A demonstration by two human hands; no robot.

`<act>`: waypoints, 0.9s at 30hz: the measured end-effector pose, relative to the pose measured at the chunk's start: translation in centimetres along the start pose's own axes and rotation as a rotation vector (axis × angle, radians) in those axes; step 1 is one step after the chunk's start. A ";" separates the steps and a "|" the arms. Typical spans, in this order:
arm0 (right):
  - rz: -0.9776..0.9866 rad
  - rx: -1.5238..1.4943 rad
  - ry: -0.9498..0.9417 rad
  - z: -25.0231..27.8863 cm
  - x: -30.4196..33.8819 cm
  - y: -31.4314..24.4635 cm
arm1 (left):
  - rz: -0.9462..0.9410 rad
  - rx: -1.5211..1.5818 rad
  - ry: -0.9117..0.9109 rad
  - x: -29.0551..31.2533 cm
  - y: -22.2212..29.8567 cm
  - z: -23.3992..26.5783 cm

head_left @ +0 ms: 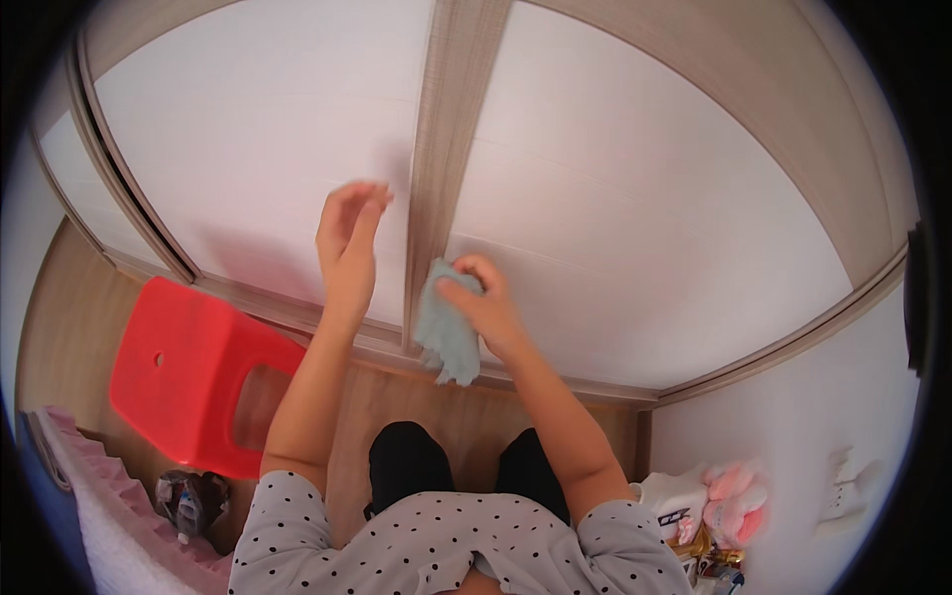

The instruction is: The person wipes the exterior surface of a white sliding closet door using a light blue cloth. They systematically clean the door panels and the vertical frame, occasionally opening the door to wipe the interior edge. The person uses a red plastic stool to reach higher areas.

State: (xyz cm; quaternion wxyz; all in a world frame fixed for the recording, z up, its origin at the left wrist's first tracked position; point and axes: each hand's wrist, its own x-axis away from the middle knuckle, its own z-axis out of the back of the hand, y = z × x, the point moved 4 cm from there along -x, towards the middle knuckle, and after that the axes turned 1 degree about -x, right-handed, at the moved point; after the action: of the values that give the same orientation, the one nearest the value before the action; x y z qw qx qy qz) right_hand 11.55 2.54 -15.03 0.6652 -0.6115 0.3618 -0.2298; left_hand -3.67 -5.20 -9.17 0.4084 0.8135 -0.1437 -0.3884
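One pale blue-green cloth (pixel 448 332) hangs at the centre of my view, where the right hand (pixel 493 307) has its grip closed on the upper part, thumb against fingers, and the rest drops loose. It is beside the lower end of a wood-toned upright (pixel 451 119); from where I watch, I can't quite tell whether the two touch. Up and left of centre I see the left hand (pixel 348 260) raised, its grip loosely open, fingers curled, with nothing visible in it. White panels (pixel 645 218) fill the upper frame on both sides of the upright. At lower left I make out a red stool (pixel 178 367) on the wooden floor (pixel 372 397).
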 end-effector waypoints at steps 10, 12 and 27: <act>-0.009 -0.666 -0.075 1.6 5.4 -2.0 | 0.448 -0.083 -0.360 8.2 1.2 -3.6; 0.151 -0.312 -0.088 2.3 6.0 -4.3 | 0.477 -0.173 -0.415 8.4 0.7 -3.9; -0.378 -0.968 0.038 8.6 10.7 3.8 | 0.991 0.372 -0.264 10.1 -1.4 -5.3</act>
State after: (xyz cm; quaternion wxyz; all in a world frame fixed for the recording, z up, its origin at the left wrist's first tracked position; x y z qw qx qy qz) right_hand 24.33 0.69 -20.99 0.2462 -0.8994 0.3222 -0.1632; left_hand 6.86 -6.93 -13.53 0.3700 0.6511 -0.6263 -0.2164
